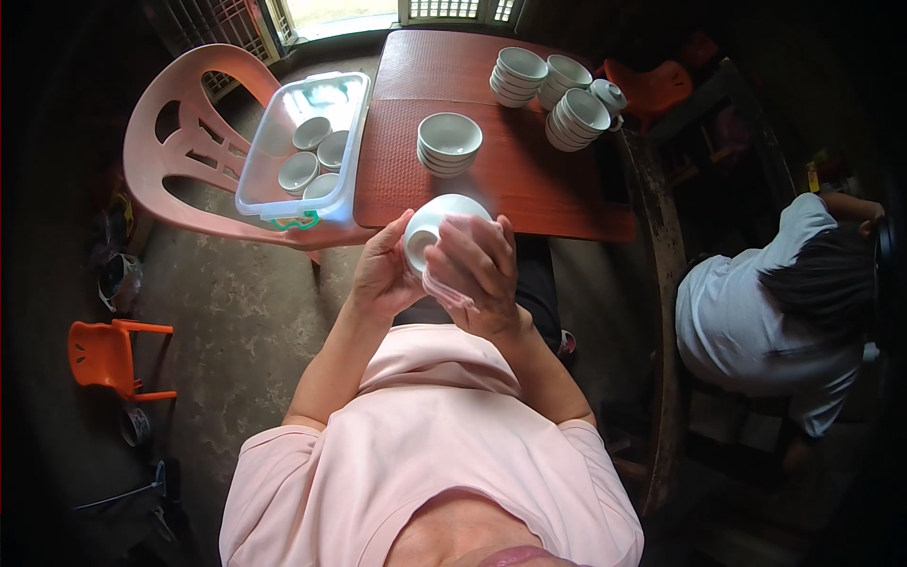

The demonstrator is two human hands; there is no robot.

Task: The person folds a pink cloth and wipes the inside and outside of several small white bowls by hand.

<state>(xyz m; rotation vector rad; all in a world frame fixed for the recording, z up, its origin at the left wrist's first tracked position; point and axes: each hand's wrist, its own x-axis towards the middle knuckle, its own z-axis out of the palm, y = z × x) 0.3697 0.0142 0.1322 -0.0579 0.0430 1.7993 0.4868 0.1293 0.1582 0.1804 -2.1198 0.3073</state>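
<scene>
My left hand (388, 273) grips a white bowl (443, 209) by its side, with the bowl's foot ring turned towards me. Against the outside of that bowl, my right hand (485, 269) presses a pink cloth (450, 294); the fingers look blurred. Just beyond my hands, a short stack of white bowls (450, 138) stands upright on the red table (397, 170). To the left, a clear plastic box (266, 163) holds several white bowls (297, 170) on its bottom.
More stacked bowls (521, 67) and a lidded white cup (608, 96) stand at the table's far right. A pink plastic chair (152, 142) supports the box. An orange small chair (103, 354) is at left. Beyond a wooden beam (669, 354), another person (751, 305) leans at right.
</scene>
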